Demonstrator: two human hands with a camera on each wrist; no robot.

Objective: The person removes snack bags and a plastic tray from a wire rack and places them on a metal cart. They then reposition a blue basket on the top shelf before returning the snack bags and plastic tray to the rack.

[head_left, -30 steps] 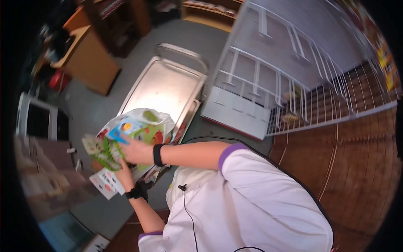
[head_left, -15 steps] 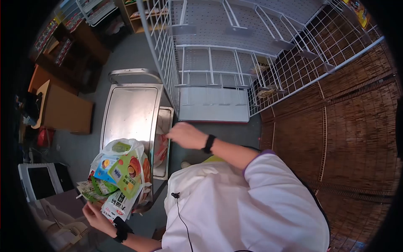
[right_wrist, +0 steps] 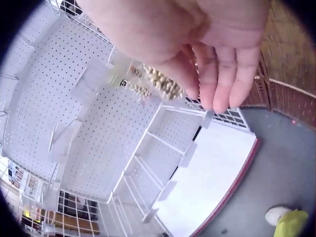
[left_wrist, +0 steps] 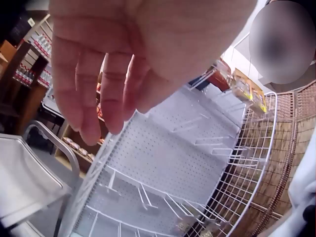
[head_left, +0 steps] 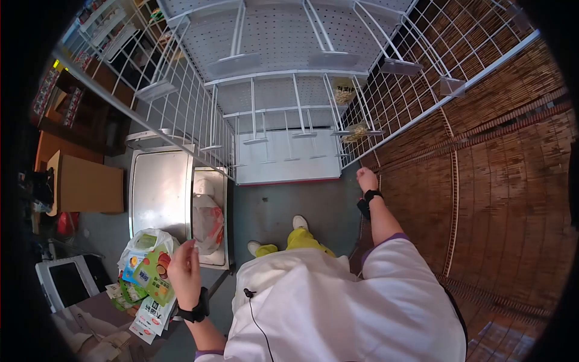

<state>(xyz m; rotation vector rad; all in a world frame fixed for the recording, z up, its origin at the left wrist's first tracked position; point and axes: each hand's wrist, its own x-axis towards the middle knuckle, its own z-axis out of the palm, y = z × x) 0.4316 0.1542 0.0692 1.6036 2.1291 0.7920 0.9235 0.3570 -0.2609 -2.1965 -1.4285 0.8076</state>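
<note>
My left hand point(head_left: 185, 274) is in the air beside a white plastic bag point(head_left: 166, 234) stuffed with snack packets. Its fingers hang loosely with nothing between them in the left wrist view. A green packet point(head_left: 158, 279) and white packets point(head_left: 146, 326) with black lettering stick out of the bag. Out to the right, my right hand point(head_left: 367, 180) hangs in front of the rack's right side, fingers loosely bent and holding nothing. Behind its fingers in the right wrist view, clear packets of pale, nut-like pieces point(right_wrist: 163, 83) hang on the rack.
A white wire rack point(head_left: 289, 76) with pegboard back, long hooks and a white base shelf point(head_left: 288, 158) stands ahead. At left is a steel trolley point(head_left: 158, 193); its lower tier carries another bag point(head_left: 208, 226). A woven reed screen point(head_left: 506, 211) lines the right side.
Both hands have left the bag of packets. The right hand has swung far right, past the rack's front, as the body and view turned right toward the rack.
</note>
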